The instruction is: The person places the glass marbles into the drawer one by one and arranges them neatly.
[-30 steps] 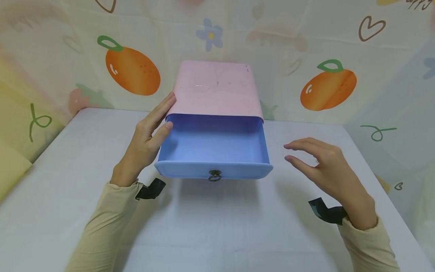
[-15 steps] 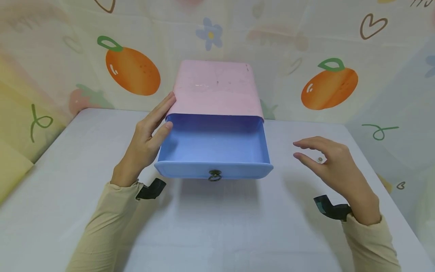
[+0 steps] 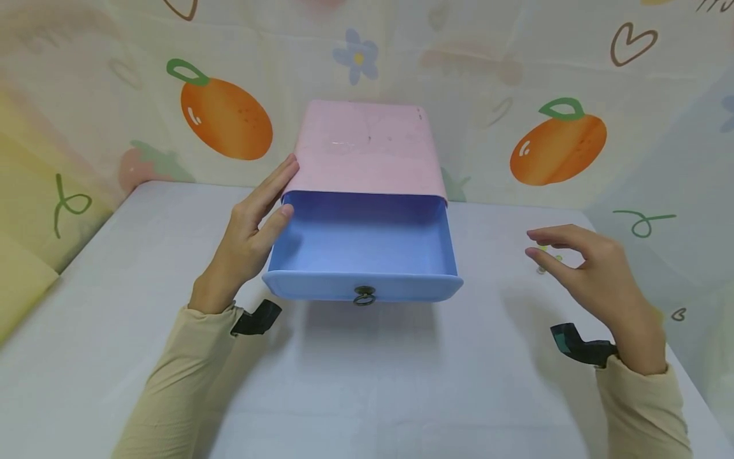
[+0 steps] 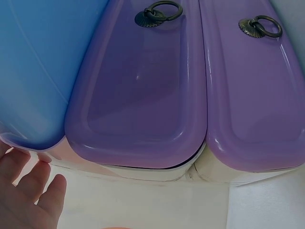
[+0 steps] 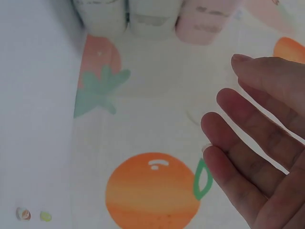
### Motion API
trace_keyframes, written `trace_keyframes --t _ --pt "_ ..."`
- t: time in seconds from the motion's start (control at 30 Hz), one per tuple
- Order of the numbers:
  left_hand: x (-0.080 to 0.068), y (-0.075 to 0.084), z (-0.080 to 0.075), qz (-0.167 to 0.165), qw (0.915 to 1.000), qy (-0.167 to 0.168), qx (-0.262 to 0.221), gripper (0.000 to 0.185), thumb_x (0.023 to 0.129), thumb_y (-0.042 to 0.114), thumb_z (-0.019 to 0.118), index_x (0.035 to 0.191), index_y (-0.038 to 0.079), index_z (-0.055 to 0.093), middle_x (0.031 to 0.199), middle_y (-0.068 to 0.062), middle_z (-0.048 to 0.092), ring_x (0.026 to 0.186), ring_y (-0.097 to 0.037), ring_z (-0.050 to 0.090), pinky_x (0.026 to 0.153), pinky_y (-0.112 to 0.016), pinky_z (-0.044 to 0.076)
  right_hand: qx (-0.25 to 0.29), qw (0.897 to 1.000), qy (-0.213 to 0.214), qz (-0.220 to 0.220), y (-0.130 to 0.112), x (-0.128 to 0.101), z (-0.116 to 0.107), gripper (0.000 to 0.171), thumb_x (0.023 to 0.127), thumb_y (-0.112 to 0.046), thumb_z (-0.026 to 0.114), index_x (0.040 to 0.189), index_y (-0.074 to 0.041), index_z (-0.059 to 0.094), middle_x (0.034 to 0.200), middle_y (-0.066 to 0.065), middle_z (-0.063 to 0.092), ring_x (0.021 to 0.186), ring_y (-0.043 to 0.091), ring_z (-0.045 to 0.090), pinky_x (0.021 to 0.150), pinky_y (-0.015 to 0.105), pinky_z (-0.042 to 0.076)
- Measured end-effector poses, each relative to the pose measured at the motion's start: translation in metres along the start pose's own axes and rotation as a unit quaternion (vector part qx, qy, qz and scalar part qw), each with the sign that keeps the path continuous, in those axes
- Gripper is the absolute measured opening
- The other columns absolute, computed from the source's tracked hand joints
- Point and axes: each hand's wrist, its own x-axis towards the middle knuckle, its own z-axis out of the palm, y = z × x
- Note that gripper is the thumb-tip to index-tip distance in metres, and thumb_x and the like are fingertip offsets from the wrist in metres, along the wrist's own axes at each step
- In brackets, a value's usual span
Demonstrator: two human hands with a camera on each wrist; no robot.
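A stack of drawers stands at mid-table, its pink top casing (image 3: 369, 146) over a pulled-out blue drawer (image 3: 362, 287). Nothing lies in the visible part of that drawer. My left hand (image 3: 241, 239) rests with extended fingers against the casing's left side, thumb by the drawer's edge. Below it, in the left wrist view, sit two closed purple drawers (image 4: 138, 95) with ring pulls. My right hand (image 3: 596, 274) hovers at the right, thumb and fingers apart, holding nothing. Small things lie near it: a whitish-brown piece (image 5: 23, 213) and a yellow-green piece (image 5: 45, 216), too small to identify.
A white-covered table (image 3: 367, 395) carries the drawers. Close behind them hangs a printed cloth (image 3: 470, 76) with oranges and flowers. The table's right edge runs beneath my right wrist.
My right hand has moved to the right, away from the drawer, and small pieces have come into view beside its fingers. The left hand and the drawers have stayed put.
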Motion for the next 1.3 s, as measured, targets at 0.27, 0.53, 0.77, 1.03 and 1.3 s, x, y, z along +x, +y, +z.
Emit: trace_keyframes --t 0.27,0.53,0.77,1.03,1.3 --pt "-0.001 0.0 0.0 0.0 1.0 0.0 -0.001 0.052 0.098 0.006 0.047 0.15 0.01 0.044 0.159 -0.001 0.04 0.147 -0.015 0.038 0.121 -0.026 0.031 -0.005 0.999 -0.013 0.033 0.01 -0.002 0.003 0.031 0.077 0.002 0.079 0.107 -0.004 0.075 0.098 -0.026 0.067 0.09 -0.026 0.052 0.079 -0.003 0.04" --pt "0.0 0.0 0.0 0.005 1.0 0.0 -0.004 0.052 0.098 0.005 0.047 0.15 0.01 0.044 0.159 -0.003 0.039 0.147 -0.016 0.038 0.121 -0.026 0.031 -0.025 0.997 -0.047 0.057 0.026 -0.005 0.008 0.032 0.079 -0.003 0.08 0.11 -0.004 0.074 0.099 0.018 0.075 0.09 -0.029 0.045 0.078 -0.005 0.037" --pt "0.0 0.001 -0.001 -0.001 1.0 -0.002 0.001 0.053 0.098 0.005 0.047 0.15 0.011 0.043 0.159 -0.002 0.039 0.147 -0.015 0.038 0.121 -0.026 0.031 -0.042 0.991 -0.083 0.1 0.035 -0.008 0.009 0.031 0.083 -0.008 0.078 0.113 -0.002 0.072 0.103 0.02 0.074 0.092 0.032 0.066 0.074 -0.006 0.034" --pt "0.0 0.002 -0.001 -0.007 1.0 -0.002 -0.001 0.054 0.097 0.003 0.047 0.15 0.01 0.043 0.159 -0.002 0.039 0.147 -0.014 0.037 0.121 -0.026 0.031 -0.043 0.983 -0.115 0.135 0.047 -0.011 0.011 0.032 0.086 -0.012 0.076 0.115 0.0 0.07 0.108 0.024 0.072 0.098 0.042 0.065 0.076 -0.005 0.031" --pt "0.0 0.002 -0.001 0.0 1.0 -0.001 -0.005 0.053 0.097 0.001 0.047 0.15 0.008 0.044 0.159 -0.004 0.04 0.148 -0.017 0.037 0.121 -0.025 0.031 -0.062 0.975 -0.146 0.157 0.059 -0.016 0.015 0.032 0.089 -0.012 0.073 0.117 0.002 0.068 0.11 0.027 0.07 0.101 0.044 0.063 0.088 0.052 0.055"
